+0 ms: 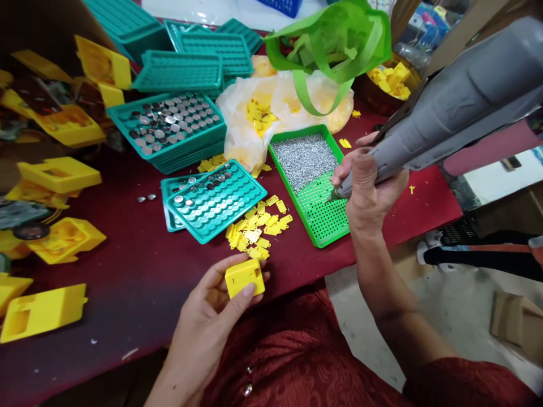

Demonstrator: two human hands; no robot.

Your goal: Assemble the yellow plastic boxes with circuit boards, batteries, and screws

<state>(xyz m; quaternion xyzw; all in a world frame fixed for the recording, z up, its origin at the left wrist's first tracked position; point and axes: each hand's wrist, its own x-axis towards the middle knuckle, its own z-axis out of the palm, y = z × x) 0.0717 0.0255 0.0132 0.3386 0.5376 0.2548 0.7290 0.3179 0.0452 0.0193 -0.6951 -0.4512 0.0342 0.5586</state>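
Note:
My left hand grips a small yellow plastic box, thumb across its front and fingers behind. In my right hand is a large grey electric screwdriver, its tip pointing down and left. That tip is over the green perforated tray, at the bare part beside a heap of small silver screws. Just beyond my left hand lies a pile of small flat yellow pieces. Two teal ribbed trays overlap beside them, with some button cells on top.
A teal tray stack holds many button cells. Yellow housings line the left side. Behind stand a clear plastic bag of yellow pieces, a green bag and a brown bowl. The red-covered table ends near my body.

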